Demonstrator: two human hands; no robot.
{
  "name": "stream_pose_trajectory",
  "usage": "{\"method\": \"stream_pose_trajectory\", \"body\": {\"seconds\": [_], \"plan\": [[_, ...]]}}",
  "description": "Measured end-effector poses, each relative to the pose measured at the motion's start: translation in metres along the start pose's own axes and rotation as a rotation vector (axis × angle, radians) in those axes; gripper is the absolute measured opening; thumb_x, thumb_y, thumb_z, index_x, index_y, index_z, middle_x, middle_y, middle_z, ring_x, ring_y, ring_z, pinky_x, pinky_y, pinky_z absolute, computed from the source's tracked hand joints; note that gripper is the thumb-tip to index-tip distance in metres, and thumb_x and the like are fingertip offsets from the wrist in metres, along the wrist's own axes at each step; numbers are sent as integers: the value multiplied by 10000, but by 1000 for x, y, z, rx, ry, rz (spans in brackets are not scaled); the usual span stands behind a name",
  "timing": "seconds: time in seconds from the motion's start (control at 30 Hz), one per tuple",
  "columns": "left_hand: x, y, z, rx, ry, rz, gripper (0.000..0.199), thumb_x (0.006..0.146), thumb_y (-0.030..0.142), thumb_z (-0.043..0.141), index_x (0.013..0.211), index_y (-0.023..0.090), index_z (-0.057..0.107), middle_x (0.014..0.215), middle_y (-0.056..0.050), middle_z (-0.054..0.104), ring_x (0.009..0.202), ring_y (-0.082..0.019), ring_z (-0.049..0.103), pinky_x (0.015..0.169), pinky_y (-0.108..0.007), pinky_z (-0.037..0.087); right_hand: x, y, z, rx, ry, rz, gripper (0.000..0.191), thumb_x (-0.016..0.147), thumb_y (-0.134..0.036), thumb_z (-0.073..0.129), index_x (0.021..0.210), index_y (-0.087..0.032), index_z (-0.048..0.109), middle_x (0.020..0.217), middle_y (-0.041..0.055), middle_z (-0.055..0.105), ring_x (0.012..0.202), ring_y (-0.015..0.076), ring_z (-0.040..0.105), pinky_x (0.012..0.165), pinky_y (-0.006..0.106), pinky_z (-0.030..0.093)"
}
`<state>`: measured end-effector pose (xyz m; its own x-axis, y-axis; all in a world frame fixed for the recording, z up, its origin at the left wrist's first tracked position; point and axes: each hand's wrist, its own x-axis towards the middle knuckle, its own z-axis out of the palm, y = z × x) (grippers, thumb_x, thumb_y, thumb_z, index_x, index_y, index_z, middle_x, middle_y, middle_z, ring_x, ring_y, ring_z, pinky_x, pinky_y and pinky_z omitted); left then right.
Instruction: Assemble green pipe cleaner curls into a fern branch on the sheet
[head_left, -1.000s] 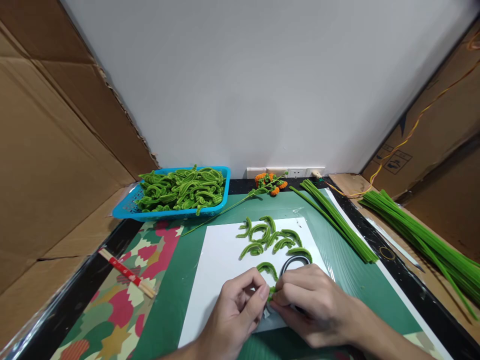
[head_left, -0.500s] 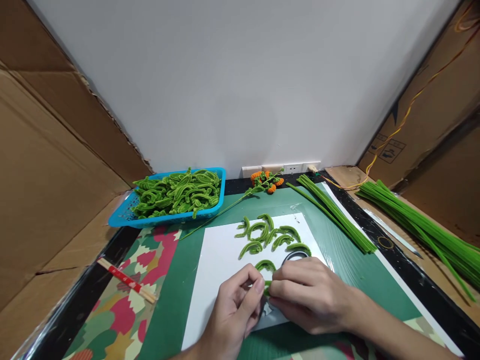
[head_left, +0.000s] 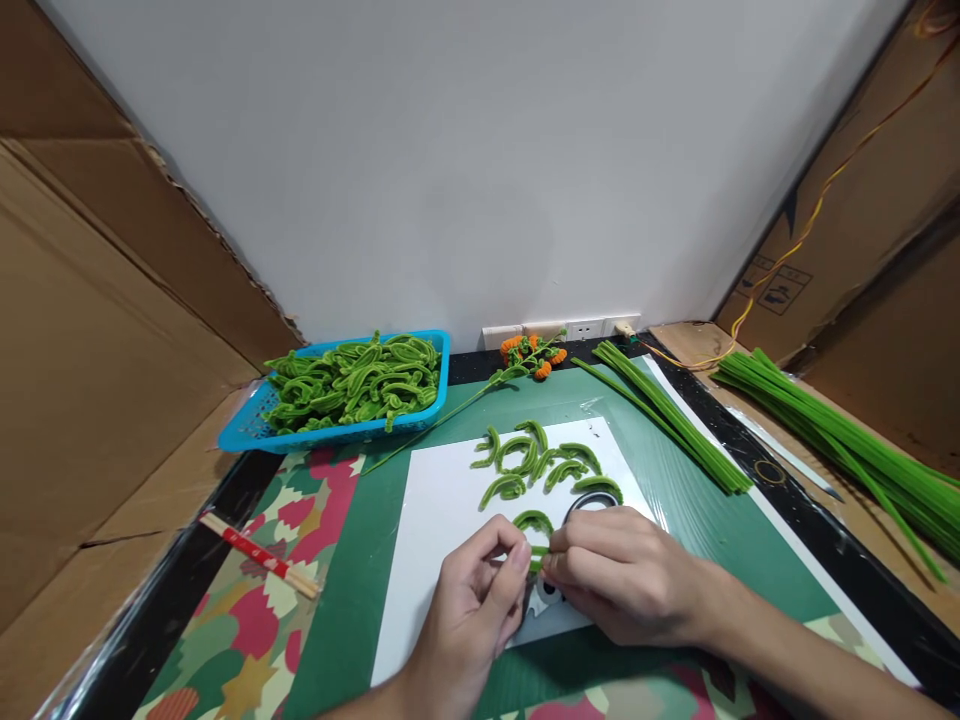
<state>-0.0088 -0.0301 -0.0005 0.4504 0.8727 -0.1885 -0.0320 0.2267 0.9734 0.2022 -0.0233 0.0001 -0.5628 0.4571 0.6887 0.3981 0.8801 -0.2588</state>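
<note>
A short piece of green pipe cleaner (head_left: 537, 556) spans the gap between my two hands. My left hand (head_left: 469, 605) pinches its left end between thumb and forefinger, and my right hand (head_left: 634, 575) grips the other end with curled fingers. Scissors (head_left: 579, 502) lie beneath or within my right hand; one dark handle loop sticks out above it and part of the metal shows below, but whether I hold them is hidden. Just beyond my fingertips, several curled green pipe-cleaner pieces (head_left: 517, 457) rest on a white sheet (head_left: 420, 520).
Back left stands a blue basket (head_left: 447, 370) heaped with bent green pieces. A stem with orange flowers (head_left: 544, 368) lies behind the sheet. Straight green pipe cleaners (head_left: 675, 425) lie to the right, with a larger bundle (head_left: 832, 430) farther right. Wrapped chopsticks (head_left: 259, 555) lie left.
Slightly more of the pipe cleaner shows between my fingers, and more scissor metal is visible beneath. Both hands remain in nearly the same place; the view has shifted a little.
</note>
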Motion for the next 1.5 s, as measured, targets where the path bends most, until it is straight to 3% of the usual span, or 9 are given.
{"method": "stream_pose_trajectory", "body": {"seconds": [0.2, 0.4, 0.73, 0.9, 1.03, 1.27, 1.5], "plan": [[0, -3, -2, 53, 10, 0, 410, 1020, 566, 624, 858, 210, 500, 550, 98, 365, 446, -53, 276, 448, -178, 210, -1, 1, 0, -102, -32, -65, 271, 1032, -96, 468, 807, -196, 579, 718, 16, 549, 629, 163, 443, 550, 325, 303], [-2, -4, -2, 53, 15, -4, 413, 1021, 575, 616, 865, 213, 491, 589, 92, 371, 455, -51, 273, 440, -174, 203, -2, 5, 1, -97, -23, -88, 148, 1027, -105, 512, 967, -169, 631, 762, 32, 605, 650, 164, 520, 580, 309, 376], [-1, 0, 0, 21, -7, -4, 428, 1014, 586, 618, 850, 209, 501, 561, 95, 360, 450, -57, 280, 452, -184, 208, -2, 2, 0, -106, 10, -51, 342, 1049, -86, 487, 732, -207, 532, 713, 15, 562, 624, 152, 429, 555, 327, 297], [2, -3, -1, 12, -3, -4, 443, 1015, 605, 607, 846, 211, 491, 574, 100, 347, 436, -52, 285, 433, -172, 222, -2, 5, 0, -112, 15, -60, 323, 1025, -58, 483, 742, -195, 556, 722, 26, 575, 639, 156, 434, 560, 329, 294], [5, 0, -1, 19, 14, -3, 465, 996, 624, 629, 840, 206, 494, 583, 98, 367, 437, -47, 304, 428, -160, 212, -1, 9, -2, -143, -13, -81, 287, 1057, -99, 458, 846, -171, 638, 742, 29, 601, 664, 157, 474, 582, 308, 369], [7, 2, -1, 40, 6, 22, 445, 1018, 607, 600, 863, 194, 541, 616, 80, 425, 456, -53, 359, 429, -152, 274, -2, 14, -1, -156, 33, -112, 140, 1021, -99, 573, 938, -152, 673, 770, 31, 646, 664, 146, 521, 598, 285, 424], [4, -1, -1, 37, 21, 38, 424, 1005, 619, 617, 935, 206, 552, 624, 89, 435, 442, -46, 350, 420, -146, 254, -2, 11, -1, -144, 20, -101, 223, 1015, -75, 531, 864, -167, 666, 741, 40, 639, 645, 153, 539, 575, 288, 412]]}}
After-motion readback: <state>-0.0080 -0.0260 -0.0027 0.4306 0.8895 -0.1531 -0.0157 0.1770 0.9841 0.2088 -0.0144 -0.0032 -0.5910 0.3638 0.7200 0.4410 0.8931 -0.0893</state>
